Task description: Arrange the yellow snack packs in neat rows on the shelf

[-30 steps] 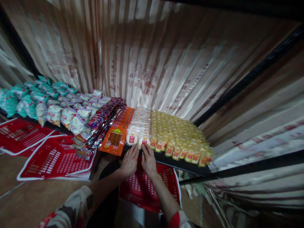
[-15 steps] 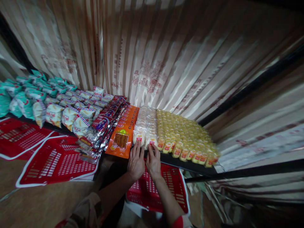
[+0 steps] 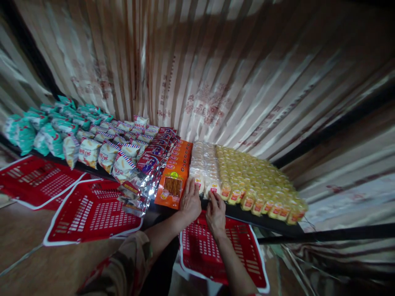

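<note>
1. Head view: the left hand lies flat at the front edge of the dark shelf, fingers together and stretched out, their tips touching the front of the white-wrapped cakes.
2. The right hand sits just beside it at the same edge, fingers curled loosely against the front white packet; whether it grips is unclear.
3. The white cakes stand in rows between the orange snack packs and the yellow packets.
4. A red basket lies below the hands; teal bags fill the shelf's far left end.
</note>
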A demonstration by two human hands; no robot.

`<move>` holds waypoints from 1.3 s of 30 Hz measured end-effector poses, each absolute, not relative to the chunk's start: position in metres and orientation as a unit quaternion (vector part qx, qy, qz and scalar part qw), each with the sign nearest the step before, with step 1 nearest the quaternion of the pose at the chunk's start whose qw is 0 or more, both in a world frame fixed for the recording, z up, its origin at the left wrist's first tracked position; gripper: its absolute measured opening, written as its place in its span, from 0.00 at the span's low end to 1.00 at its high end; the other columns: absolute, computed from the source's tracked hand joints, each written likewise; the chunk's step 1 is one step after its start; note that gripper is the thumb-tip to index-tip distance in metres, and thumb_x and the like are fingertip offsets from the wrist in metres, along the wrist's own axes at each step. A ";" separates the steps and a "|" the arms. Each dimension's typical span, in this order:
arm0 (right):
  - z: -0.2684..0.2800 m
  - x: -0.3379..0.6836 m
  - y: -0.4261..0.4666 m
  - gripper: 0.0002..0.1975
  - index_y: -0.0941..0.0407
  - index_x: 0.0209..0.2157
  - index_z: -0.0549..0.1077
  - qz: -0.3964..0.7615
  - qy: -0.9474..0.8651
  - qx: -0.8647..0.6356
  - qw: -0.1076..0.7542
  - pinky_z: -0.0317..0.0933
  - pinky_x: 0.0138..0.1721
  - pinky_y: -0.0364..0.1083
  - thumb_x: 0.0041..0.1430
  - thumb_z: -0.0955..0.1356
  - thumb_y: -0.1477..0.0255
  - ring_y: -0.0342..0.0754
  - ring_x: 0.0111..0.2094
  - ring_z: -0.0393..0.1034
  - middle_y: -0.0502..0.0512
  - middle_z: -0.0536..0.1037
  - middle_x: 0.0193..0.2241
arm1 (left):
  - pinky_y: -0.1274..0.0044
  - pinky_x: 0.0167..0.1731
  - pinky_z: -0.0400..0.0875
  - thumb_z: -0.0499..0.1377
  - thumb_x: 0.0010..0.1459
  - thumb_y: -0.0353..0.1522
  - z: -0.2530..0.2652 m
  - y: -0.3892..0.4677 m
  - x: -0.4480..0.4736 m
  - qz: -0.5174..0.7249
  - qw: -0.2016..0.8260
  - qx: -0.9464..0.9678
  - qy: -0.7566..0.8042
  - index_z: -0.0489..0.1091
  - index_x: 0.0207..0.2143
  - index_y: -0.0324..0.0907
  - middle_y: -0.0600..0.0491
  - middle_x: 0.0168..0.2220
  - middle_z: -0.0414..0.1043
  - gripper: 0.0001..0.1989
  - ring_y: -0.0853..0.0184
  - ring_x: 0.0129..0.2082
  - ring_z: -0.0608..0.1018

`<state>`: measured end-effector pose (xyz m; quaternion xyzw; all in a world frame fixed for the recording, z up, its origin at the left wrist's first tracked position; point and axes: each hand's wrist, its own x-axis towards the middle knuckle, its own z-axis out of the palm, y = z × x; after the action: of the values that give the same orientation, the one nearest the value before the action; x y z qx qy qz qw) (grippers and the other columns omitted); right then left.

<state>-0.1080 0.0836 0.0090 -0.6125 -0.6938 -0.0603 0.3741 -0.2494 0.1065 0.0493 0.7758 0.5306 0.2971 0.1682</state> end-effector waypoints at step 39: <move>0.005 -0.241 -0.089 0.18 0.56 0.40 0.75 0.009 -0.686 -0.644 0.338 0.69 0.44 0.52 0.53 0.59 0.69 0.54 0.47 0.70 0.63 0.70 0.49 | 0.64 0.55 0.65 0.51 0.51 0.27 0.057 -0.076 -0.392 0.259 0.378 0.799 0.389 0.63 0.54 0.32 0.40 0.64 0.48 0.26 0.52 0.56 0.66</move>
<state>-0.2408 -0.0893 0.0050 -0.6439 -0.6863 0.0086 0.3382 -0.3917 -0.0755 0.0567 0.7993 0.3886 0.2592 0.3781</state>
